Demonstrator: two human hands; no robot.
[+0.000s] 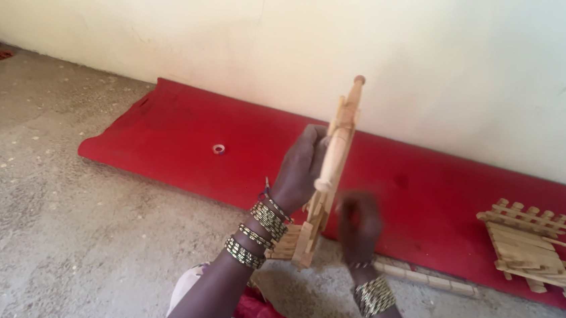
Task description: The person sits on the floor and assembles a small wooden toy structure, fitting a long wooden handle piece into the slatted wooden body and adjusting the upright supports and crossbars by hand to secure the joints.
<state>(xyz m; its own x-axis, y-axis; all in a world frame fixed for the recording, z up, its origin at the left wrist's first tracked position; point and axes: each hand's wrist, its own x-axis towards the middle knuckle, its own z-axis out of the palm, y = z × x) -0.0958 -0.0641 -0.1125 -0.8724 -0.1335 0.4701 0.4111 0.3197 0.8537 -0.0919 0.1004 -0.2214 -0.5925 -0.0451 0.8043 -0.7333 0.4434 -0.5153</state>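
One wide pale wall (439, 50) fills the upper field of my view, and below it a rough grey concrete floor (55, 228) spreads to the lower left. Between them I see a long red mat (177, 137) lying along the base of the wall. At the right edge, on the mat, rests a slatted wooden frame (525, 242) built of short light sticks, and a thin wooden strip (422, 277) lies on the floor just in front of the mat's near border. At centre I hold a wooden assembly (329, 169) upright, a rounded peg-like rod fixed against flat slats, its knobbed tip raised against the wall and its lower end spreading into stacked sticks near my wrists. My left hand (299, 170) is closed around the middle of this piece, fingers wrapped on the rod. My right hand (358, 225) sits just beside the lower part; it is blurred, so I cannot tell whether it grips anything. Beaded bangles (257, 234) ring both wrists. A small ring-shaped object (218, 149) lies alone on the mat.
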